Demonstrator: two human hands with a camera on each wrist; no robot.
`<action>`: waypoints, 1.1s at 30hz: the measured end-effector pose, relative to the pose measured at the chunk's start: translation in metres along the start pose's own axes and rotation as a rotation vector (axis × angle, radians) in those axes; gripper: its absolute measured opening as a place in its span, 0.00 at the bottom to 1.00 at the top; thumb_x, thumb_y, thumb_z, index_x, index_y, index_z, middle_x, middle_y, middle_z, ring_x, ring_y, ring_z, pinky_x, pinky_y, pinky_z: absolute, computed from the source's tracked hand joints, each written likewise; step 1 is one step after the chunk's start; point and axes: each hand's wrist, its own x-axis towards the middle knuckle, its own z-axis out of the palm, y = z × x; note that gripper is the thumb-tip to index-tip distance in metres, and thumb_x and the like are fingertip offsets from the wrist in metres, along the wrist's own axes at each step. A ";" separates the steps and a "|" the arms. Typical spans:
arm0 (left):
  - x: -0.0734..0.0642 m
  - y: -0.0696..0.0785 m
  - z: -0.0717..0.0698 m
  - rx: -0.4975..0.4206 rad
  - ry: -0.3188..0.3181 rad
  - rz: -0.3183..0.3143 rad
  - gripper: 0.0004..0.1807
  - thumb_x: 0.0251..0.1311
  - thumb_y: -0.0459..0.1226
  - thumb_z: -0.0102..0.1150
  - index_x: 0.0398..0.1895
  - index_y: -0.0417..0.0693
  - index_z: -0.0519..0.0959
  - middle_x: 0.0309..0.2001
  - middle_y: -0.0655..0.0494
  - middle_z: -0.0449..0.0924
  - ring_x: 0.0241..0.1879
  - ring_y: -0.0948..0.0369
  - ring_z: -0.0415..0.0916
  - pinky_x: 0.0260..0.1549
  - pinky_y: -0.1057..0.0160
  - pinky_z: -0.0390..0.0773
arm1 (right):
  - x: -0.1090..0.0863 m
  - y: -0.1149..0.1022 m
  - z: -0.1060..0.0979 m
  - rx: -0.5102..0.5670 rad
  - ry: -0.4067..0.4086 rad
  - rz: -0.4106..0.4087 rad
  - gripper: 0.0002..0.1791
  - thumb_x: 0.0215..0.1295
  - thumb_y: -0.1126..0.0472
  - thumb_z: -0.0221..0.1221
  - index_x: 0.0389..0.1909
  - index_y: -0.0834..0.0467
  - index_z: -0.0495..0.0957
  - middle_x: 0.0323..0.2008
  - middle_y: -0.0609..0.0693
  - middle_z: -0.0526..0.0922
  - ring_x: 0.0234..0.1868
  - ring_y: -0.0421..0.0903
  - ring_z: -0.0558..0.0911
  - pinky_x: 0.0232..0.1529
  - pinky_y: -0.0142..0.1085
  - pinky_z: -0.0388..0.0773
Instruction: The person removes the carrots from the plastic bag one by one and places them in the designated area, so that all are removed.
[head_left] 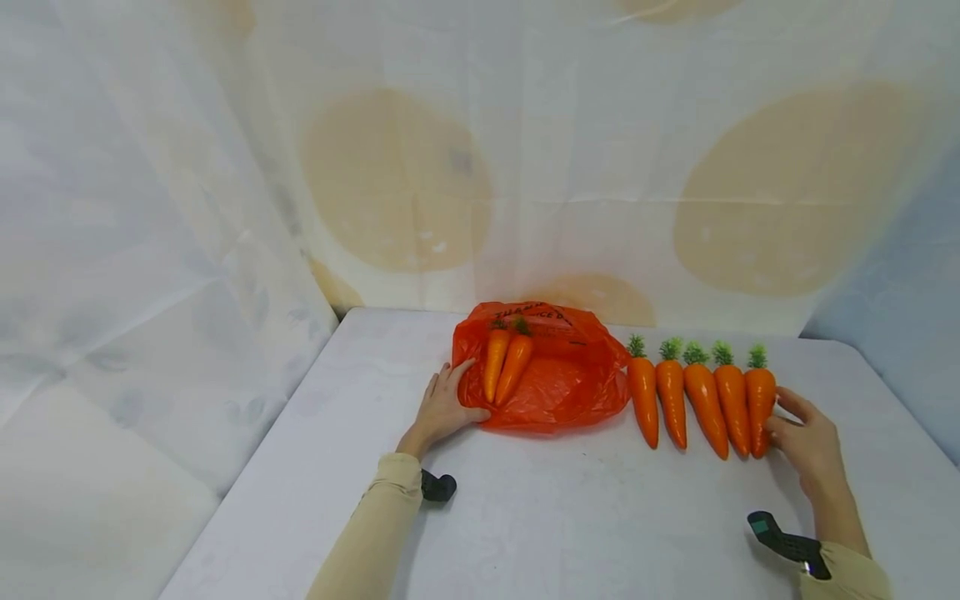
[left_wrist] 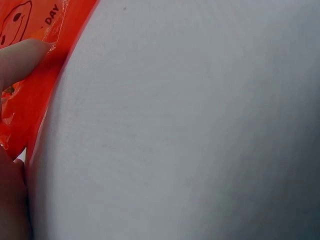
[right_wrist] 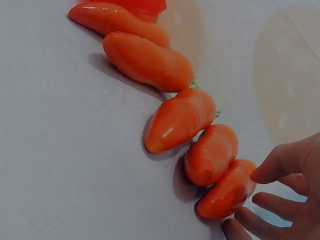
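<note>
My left hand (head_left: 441, 410) rests at the left edge of a red plastic bag (head_left: 566, 392), fingers spread and thumb lying on the plastic. Two orange toy carrots (head_left: 512, 369) lie side by side within the bag's outline, their green tops looking dimmed by the film. To the bag's right, several more carrots (head_left: 707, 408) stand in a row, leafy ends toward the back. Beside the rightmost carrot (head_left: 759, 417) is my right hand (head_left: 810, 442), its fingertips touching or nearly touching that carrot's right side. In the right wrist view, its fingers (right_wrist: 280, 162) are spread and not wrapped round the carrot (right_wrist: 227, 192).
A white-covered table (head_left: 570, 517) lies under everything. Patterned cloth (head_left: 585, 150) hangs behind it and on both sides. The leftmost carrot of the row (head_left: 643, 404) lies right against the bag's edge. A dark device is strapped to each wrist.
</note>
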 end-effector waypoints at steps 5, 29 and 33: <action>-0.001 0.001 0.000 -0.009 0.002 0.019 0.50 0.41 0.54 0.66 0.70 0.63 0.53 0.71 0.48 0.47 0.72 0.53 0.36 0.68 0.48 0.37 | 0.000 -0.001 -0.005 -0.002 0.006 0.002 0.38 0.65 0.55 0.50 0.72 0.53 0.44 0.70 0.64 0.49 0.51 0.57 0.68 0.22 0.22 0.74; -0.001 0.000 -0.002 0.007 -0.003 0.012 0.50 0.42 0.55 0.65 0.70 0.64 0.52 0.71 0.48 0.46 0.72 0.53 0.35 0.68 0.49 0.37 | -0.033 -0.068 0.015 -0.010 0.000 -0.143 0.35 0.68 0.49 0.46 0.72 0.53 0.47 0.68 0.65 0.53 0.57 0.63 0.64 0.39 0.27 0.76; 0.000 0.000 -0.001 0.008 0.000 0.018 0.50 0.42 0.54 0.65 0.70 0.63 0.52 0.71 0.48 0.47 0.72 0.53 0.35 0.68 0.49 0.37 | -0.033 -0.073 0.023 -0.034 -0.034 -0.209 0.34 0.68 0.49 0.48 0.71 0.54 0.50 0.66 0.65 0.57 0.54 0.61 0.67 0.35 0.30 0.75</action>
